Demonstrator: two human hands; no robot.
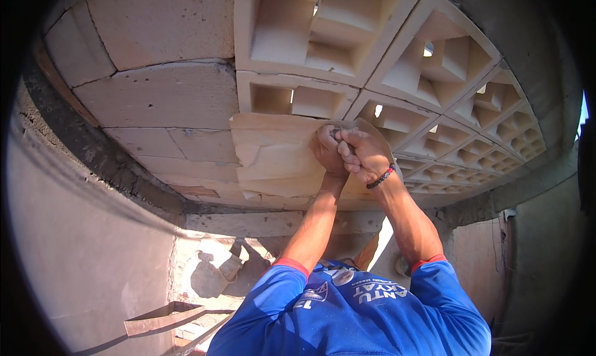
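Left hand (327, 151) and right hand (367, 154) meet at a tan sheet (279, 148) on the block wall (167, 95)

The two hands are together, touching, in front of the sheet, near the upper edge of its right part. Their fingers are bent inward and the right hand's overlap the left; a little grey shows between them, too small to make out, so I cannot tell whether either is clamped on anything. A dark and red bracelet (380, 177) circles the right wrist.

The tan sheet lies against the wall, covering part of the solid blocks and the left end of the lower openwork blocks (434, 138). Its left edge is ragged, its surface is creased, and its right part curves out behind the right hand. Solid pale blocks fill the wall to the left; cream openwork blocks, with light coming through some gaps, rise above and run off to the right, where a grey concrete band (534, 51) borders them.

Both forearms reach up from a blue shirt (372, 319) with red cuffs. At lower left, well apart from the hands, a long narrow frame (164, 320) stands out near a plain wall (81, 244), beside sunlit ground (186, 253) crossed by shadows
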